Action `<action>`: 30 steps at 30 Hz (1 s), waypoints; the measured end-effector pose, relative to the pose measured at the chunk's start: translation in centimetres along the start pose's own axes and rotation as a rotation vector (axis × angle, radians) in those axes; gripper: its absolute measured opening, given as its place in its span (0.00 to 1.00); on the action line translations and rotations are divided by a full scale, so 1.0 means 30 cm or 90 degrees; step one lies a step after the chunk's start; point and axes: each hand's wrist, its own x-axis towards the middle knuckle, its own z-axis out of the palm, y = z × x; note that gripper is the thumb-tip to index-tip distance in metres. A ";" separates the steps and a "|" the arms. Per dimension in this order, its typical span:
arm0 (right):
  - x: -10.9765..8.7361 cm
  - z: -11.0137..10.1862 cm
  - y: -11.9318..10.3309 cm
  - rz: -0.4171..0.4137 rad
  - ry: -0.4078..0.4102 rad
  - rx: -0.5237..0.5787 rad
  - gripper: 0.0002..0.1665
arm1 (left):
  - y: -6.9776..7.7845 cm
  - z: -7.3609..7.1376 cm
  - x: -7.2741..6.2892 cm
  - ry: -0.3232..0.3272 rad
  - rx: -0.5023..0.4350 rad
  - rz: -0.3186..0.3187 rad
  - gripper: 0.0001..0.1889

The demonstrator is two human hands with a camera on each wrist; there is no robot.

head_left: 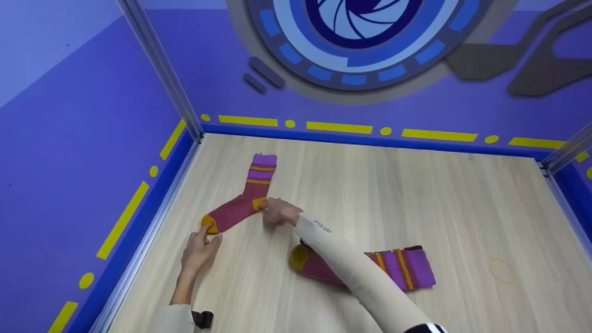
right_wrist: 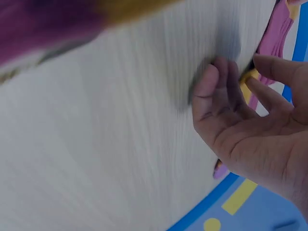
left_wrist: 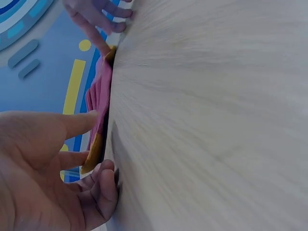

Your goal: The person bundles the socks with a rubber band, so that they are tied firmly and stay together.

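A maroon sock [head_left: 231, 212] with purple striped cuff and yellow heel and toe lies bent on the wooden table, cuff pointing away. At its yellow toe, my left hand [head_left: 198, 252] touches the fabric with extended fingers, the thumb apart from the index; its other fingers curl in the left wrist view. My right hand [head_left: 280, 211] pinches the yellow heel [right_wrist: 249, 83] between thumb and index finger, its remaining fingers bent loosely over the tabletop. A second matching sock [head_left: 416, 268] lies nearer, partly hidden beneath my right forearm in the head view.
A thin yellow rubber band [head_left: 502, 271] rests on the table [head_left: 462, 199] at the right. Blue-purple panels [head_left: 115, 138] with yellow dashes wall the left side and back, with metal posts [head_left: 162, 64] at the corners.
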 end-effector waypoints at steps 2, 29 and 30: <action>-0.031 -0.009 0.010 -0.005 -0.032 0.012 0.31 | 0.008 -0.003 0.004 0.003 -0.004 0.007 0.32; 0.025 -0.094 0.222 -0.012 0.246 0.064 0.12 | 0.003 0.000 0.054 0.035 -0.028 -0.043 0.35; 0.032 -0.087 0.224 -0.011 0.269 0.045 0.14 | 0.004 0.001 0.053 0.030 -0.025 -0.043 0.35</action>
